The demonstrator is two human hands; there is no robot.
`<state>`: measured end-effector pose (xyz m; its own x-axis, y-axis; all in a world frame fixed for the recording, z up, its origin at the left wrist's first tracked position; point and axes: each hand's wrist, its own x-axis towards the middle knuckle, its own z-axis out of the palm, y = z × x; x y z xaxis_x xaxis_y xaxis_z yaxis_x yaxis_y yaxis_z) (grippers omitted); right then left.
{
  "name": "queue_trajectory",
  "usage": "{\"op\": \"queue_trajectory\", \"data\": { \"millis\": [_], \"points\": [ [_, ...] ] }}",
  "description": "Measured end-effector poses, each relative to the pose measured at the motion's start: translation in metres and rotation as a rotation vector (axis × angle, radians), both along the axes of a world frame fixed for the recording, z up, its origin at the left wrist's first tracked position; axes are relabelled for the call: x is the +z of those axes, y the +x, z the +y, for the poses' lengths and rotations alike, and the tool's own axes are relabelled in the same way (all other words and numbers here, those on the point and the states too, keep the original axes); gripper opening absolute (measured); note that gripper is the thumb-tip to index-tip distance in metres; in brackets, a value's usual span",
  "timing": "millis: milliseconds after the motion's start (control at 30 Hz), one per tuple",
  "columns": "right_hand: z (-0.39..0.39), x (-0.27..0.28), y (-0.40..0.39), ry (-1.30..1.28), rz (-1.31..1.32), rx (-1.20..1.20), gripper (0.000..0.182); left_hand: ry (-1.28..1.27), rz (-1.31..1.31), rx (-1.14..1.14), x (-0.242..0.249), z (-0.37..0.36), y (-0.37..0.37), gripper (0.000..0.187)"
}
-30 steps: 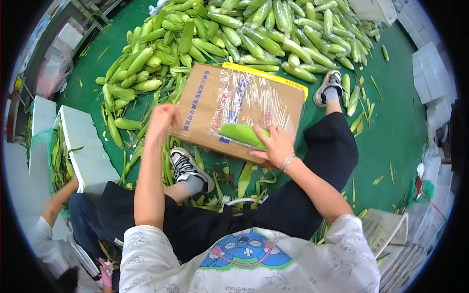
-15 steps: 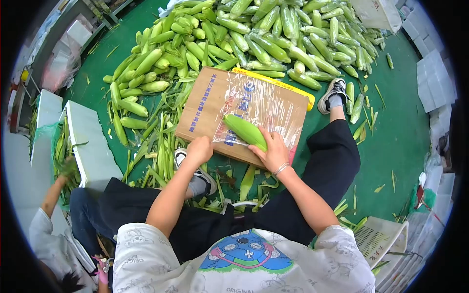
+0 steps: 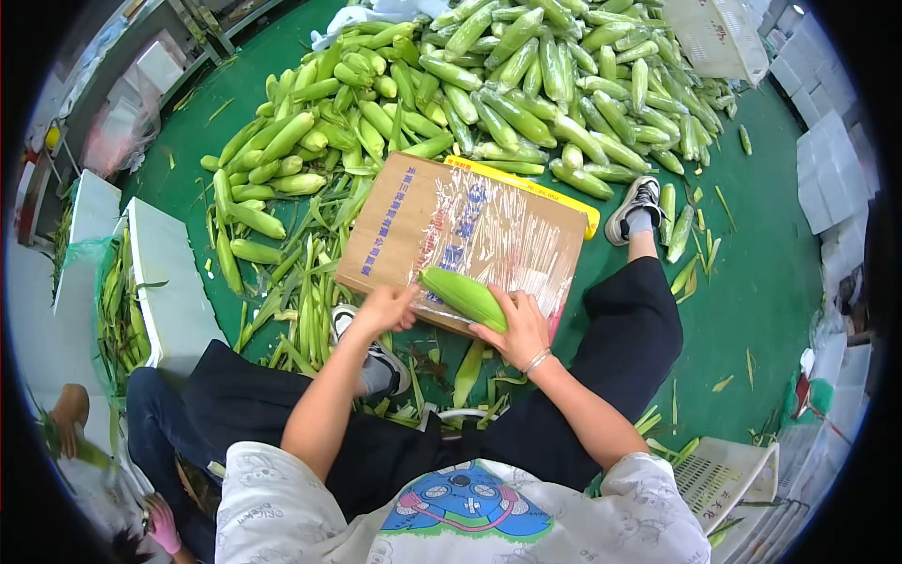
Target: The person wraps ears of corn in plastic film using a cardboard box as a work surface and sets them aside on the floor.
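A green ear of corn (image 3: 462, 296), still in its husk, lies slanted on clear plastic film (image 3: 512, 240) spread over a cardboard box (image 3: 381, 221). My right hand (image 3: 520, 329) is closed around the ear's near right end, thumb on one side. At the box's front left edge, my left hand (image 3: 385, 312) has its fingers curled at the film's edge, close to the ear's tip. Exactly how those fingertips grip the film is hard to see. A long yellow box (image 3: 536, 191) runs along the cardboard's far side.
Unwrapped corn (image 3: 282, 141) is heaped at the far left; film-wrapped corn (image 3: 564, 80) is piled right of it. Husks (image 3: 305, 301) litter the floor by my feet. A white crate (image 3: 728, 470) stands at right. Another person's gloved hand (image 3: 162, 524) shows at lower left.
The ear has tilted slightly flatter, its tip now nearer my left hand. My left fingers look looser. At left, the other person's arm has swung down from the husk bin.
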<state>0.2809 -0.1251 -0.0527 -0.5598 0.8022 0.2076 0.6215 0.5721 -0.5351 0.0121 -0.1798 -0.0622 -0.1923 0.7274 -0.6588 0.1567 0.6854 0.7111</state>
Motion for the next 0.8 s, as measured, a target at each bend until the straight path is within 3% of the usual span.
{"op": "queue_trajectory", "data": {
  "millis": [33,67,167,233,300,367,433,500,567,633,667,733,800],
  "points": [
    [-0.001,0.0,0.0,-0.007,0.003,0.004,0.067,0.035,-0.124,0.083,-0.001,-0.004,0.008,0.035],
    [-0.001,0.0,0.001,0.001,-0.011,-0.008,0.067,0.036,-0.17,0.19,0.002,-0.007,0.005,0.033],
    [0.004,0.009,0.0,0.019,-0.093,0.007,0.072,0.108,-0.277,0.363,0.039,-0.012,-0.019,0.032],
    [-0.01,0.011,-0.002,-0.019,-0.173,0.031,0.077,0.107,-0.277,0.355,0.055,0.0,-0.012,0.034],
    [-0.03,0.011,-0.013,0.017,-0.158,0.169,0.078,0.503,0.136,0.079,0.055,0.033,0.019,0.03],
    [-0.042,0.006,-0.013,-0.021,-0.169,0.146,0.073,0.668,0.368,-0.276,0.007,0.056,0.042,0.025],
    [-0.039,-0.001,-0.011,0.067,-0.088,0.063,0.068,0.664,0.571,-0.776,-0.004,0.055,0.068,0.023],
    [-0.029,0.0,-0.007,-0.053,-0.118,0.028,0.058,0.615,0.528,-0.844,-0.007,0.068,0.07,0.022],
    [0.0,-0.001,-0.009,0.132,-0.154,-0.252,0.045,0.545,0.483,-0.914,0.002,0.08,0.068,0.025],
    [0.044,-0.005,-0.01,0.066,-0.116,-0.419,0.03,0.722,0.385,-0.651,0.01,0.086,0.066,0.039],
    [0.072,-0.007,-0.007,0.091,-0.169,-0.391,0.027,0.721,0.377,-0.659,0.021,0.088,0.065,0.039],
    [0.118,-0.013,-0.005,0.138,-0.211,-0.374,0.025,0.938,0.673,-0.844,0.041,0.094,0.059,0.054],
    [0.15,-0.032,-0.012,-0.049,-0.068,-0.035,0.027,1.009,0.773,-0.884,0.024,0.099,0.063,0.056]
  ]
}}
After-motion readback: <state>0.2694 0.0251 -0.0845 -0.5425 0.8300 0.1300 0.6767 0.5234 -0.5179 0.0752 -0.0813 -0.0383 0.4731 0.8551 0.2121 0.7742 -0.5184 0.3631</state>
